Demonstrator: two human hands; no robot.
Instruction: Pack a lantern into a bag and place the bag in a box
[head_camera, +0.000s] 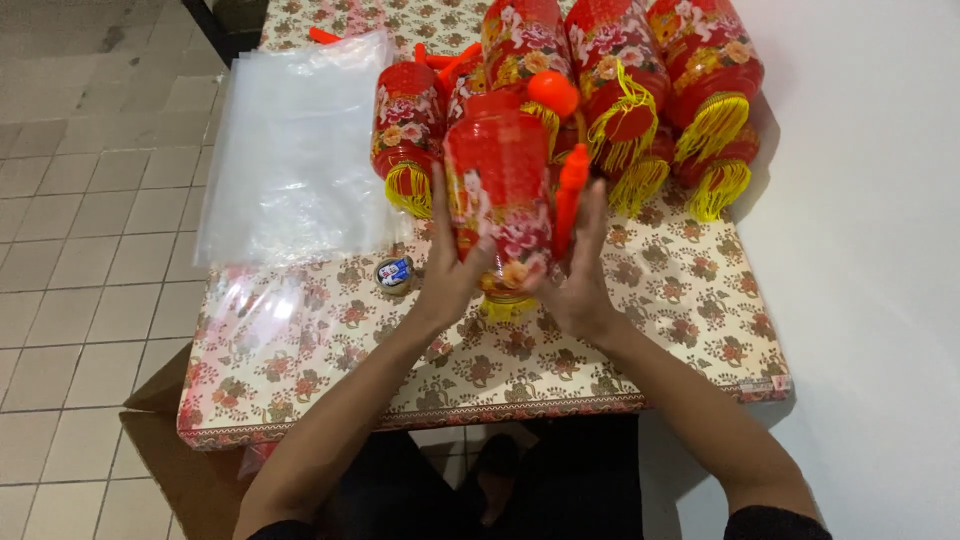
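Both hands hold one red cylindrical paper lantern with flower print (497, 190) upright between them, above the floral-patterned tablecloth (650, 330). Left hand (450, 270) presses flat on the lantern's left side, fingers up. Right hand (580, 275) cups its right side and also pins a thin orange plastic stick (570, 195) against it. Just beyond the hands: cluster of similar red lanterns with yellow tassels (640, 90). Left of left hand: stack of clear plastic bags (295, 150), small round tape roll (395, 273) near its wrist.

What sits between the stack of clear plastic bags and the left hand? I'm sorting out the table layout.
In the head view, a small round tape roll lies on the floral tablecloth between the clear plastic bags and the left hand, which holds the red lantern.
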